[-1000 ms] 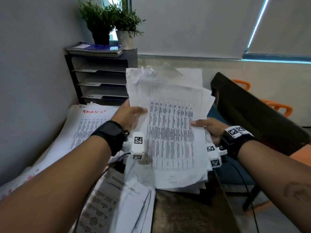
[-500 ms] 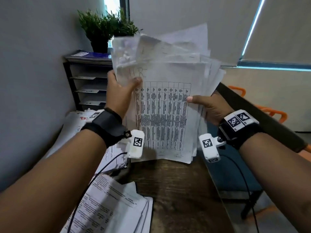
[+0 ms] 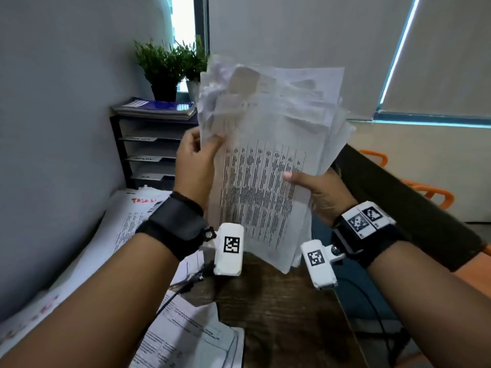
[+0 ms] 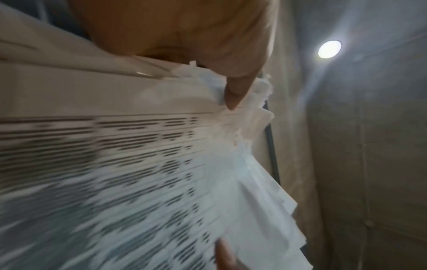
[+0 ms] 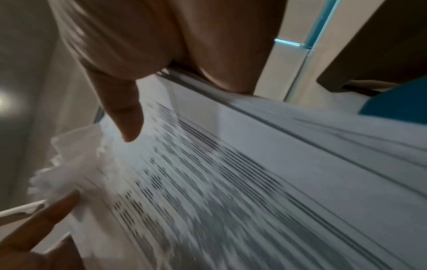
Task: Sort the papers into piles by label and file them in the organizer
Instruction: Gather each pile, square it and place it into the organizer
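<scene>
I hold a thick, uneven stack of printed papers [image 3: 268, 166] upright above the wooden table [image 3: 279, 314]. My left hand [image 3: 198, 158] pinches the stack's left edge near its crumpled top corner, thumb on the front sheet. My right hand [image 3: 313, 189] grips the right edge lower down, thumb across the printed table. The left wrist view shows the thumb on the papers [image 4: 161, 164]; the right wrist view shows the thumb on the papers [image 5: 231, 173]. The black shelf organizer [image 3: 148, 152] stands behind my left hand against the wall.
Notebooks [image 3: 156, 107] and two potted plants [image 3: 170, 65] sit on the organizer. Other paper piles lie on the table at left [image 3: 132, 221] and near me [image 3: 191, 338]. A dark chair back [image 3: 398, 203] and orange chairs [image 3: 430, 192] stand to the right.
Both hands have lifted the stack from lying on the table to upright, and it now tilts slightly to the right; the bare wooden tabletop beneath it has come into view.
</scene>
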`<state>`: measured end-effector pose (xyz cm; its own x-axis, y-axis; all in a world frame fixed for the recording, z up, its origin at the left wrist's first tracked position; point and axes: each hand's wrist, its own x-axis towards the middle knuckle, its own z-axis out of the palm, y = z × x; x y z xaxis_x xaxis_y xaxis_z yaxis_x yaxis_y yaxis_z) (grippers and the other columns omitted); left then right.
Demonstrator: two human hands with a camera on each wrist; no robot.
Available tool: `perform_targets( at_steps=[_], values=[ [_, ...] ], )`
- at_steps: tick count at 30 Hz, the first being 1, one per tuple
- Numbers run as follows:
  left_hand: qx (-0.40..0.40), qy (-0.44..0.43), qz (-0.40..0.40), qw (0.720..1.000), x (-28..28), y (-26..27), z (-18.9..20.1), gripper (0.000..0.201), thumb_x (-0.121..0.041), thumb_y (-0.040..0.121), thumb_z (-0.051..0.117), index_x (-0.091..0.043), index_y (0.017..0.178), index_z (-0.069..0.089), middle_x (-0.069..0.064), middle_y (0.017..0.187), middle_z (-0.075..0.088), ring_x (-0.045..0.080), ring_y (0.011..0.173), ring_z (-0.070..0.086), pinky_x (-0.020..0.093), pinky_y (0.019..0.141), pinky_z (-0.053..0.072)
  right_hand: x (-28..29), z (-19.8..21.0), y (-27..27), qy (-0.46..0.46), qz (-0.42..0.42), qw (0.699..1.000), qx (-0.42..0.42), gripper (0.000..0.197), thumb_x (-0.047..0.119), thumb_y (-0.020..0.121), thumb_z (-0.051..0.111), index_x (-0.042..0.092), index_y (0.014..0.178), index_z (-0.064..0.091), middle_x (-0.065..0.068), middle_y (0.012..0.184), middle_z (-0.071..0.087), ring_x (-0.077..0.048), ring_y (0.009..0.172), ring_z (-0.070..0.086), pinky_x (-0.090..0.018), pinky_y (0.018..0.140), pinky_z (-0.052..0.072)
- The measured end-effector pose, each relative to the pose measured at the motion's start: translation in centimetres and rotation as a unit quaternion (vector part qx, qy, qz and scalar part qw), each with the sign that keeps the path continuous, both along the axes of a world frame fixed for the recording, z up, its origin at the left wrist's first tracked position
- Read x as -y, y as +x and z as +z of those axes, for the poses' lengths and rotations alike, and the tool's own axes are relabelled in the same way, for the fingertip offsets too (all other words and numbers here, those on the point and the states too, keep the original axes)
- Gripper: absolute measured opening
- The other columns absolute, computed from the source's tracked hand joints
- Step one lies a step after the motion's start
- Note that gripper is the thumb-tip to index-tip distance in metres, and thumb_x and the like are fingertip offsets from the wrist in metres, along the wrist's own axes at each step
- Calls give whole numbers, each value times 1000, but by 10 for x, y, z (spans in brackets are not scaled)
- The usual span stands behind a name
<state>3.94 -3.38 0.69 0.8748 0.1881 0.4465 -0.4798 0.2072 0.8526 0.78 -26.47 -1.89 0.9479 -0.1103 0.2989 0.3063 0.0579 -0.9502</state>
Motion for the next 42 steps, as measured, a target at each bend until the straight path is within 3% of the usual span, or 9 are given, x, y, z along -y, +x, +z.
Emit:
perform_targets(
  at_steps=[7, 11, 14, 20, 24, 27, 31, 35, 42],
  values=[
    [27, 76, 17, 997, -19, -12, -24, 56, -26, 94, 67, -11, 140, 39, -1, 124, 61, 1, 103, 65, 11, 78, 52, 4, 14, -17, 25, 59, 997, 34, 59, 5, 72, 76, 3, 128, 59, -15, 115, 72, -29, 108, 70, -44, 98, 54],
    [-32, 133, 0, 991, -19, -23, -61, 39, -30, 94, 66, -15, 127, 50, -1, 116, 67, 8, 101, 67, 19, 79, 54, -1, -5, -20, 13, 48, 999, -12, 58, 14, 68, 82, 8, 123, 64, -11, 117, 73, -26, 112, 68, -51, 108, 45],
    [-25, 130, 39, 990, -8, -28, -54, 23, -27, 98, 62, -19, 116, 51, -7, 103, 66, 6, 88, 66, 22, 73, 50, -8, 1, -19, 25, 1, 1000, 7, 85, 34, 57, 94, 5, 129, 59, -10, 117, 73, -27, 111, 69, -53, 105, 47],
    [20, 126, 48, 991, 5, -31, 2, 45, -25, 89, 71, -22, 123, 41, -4, 116, 60, 11, 99, 63, 25, 78, 54, 1, 40, -20, -8, -2, 999, 51, 73, 41, 58, 94, 15, 121, 68, -5, 121, 72, -23, 117, 66, -52, 110, 42],
    [-15, 31, 23, 999, 1, -19, 11, 50, -25, 85, 68, -13, 128, 46, 2, 121, 58, 18, 111, 60, 29, 88, 52, 11, 40, -16, 18, 29, 998, 56, 72, 26, 64, 91, 14, 127, 59, -11, 115, 71, -30, 107, 68, -52, 95, 52],
    [-69, 62, -37, 995, -1, -24, -20, 34, -21, 95, 60, -11, 127, 53, 2, 119, 64, 16, 109, 64, 24, 79, 53, 16, 16, -21, 23, 46, 999, 11, 86, 32, 57, 94, 10, 132, 56, -15, 123, 68, -34, 117, 63, -56, 104, 46],
    [-78, 166, -37, 982, 0, -42, -66, 26, -30, 101, 55, -23, 125, 49, -7, 118, 65, 10, 110, 63, 33, 89, 52, 14, -16, -34, 21, 32, 999, -26, 53, 15, 73, 84, 9, 122, 66, -13, 120, 71, -29, 117, 65, -59, 110, 40],
    [-20, 199, 39, 979, 4, -52, -42, 21, -28, 102, 54, -15, 119, 50, 1, 109, 67, 15, 99, 66, 45, 89, 56, 1, 4, -46, 81, -27, 996, 17, 41, 0, 81, 75, 3, 121, 66, -16, 116, 72, -31, 109, 70, -56, 103, 48],
    [39, 175, 24, 984, -3, -69, 10, 39, -28, 95, 65, -19, 127, 44, -6, 116, 63, 5, 102, 63, 22, 76, 48, 8, 50, -59, 18, 22, 997, 74, 54, 14, 79, 78, 10, 130, 61, -11, 125, 69, -30, 119, 64, -56, 109, 43]
  ],
)
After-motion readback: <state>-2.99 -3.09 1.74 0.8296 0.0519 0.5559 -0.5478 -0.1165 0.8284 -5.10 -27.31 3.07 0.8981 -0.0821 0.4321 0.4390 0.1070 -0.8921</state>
